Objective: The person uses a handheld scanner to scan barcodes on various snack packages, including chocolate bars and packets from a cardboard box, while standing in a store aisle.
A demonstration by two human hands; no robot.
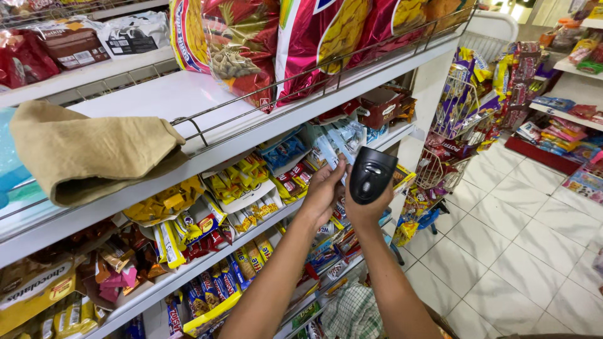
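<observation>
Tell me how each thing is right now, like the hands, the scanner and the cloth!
left hand: raised, gripping a pale blue packet
right hand: wrapped around a black scanner
black scanner: upright, aimed toward the packet
tan cloth: folded, lying on the white shelf

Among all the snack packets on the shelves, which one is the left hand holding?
The left hand holds the pale blue packet, lifted in front of the shelf beside the black scanner in the right hand. The other packets all lie in their shelf trays.
</observation>
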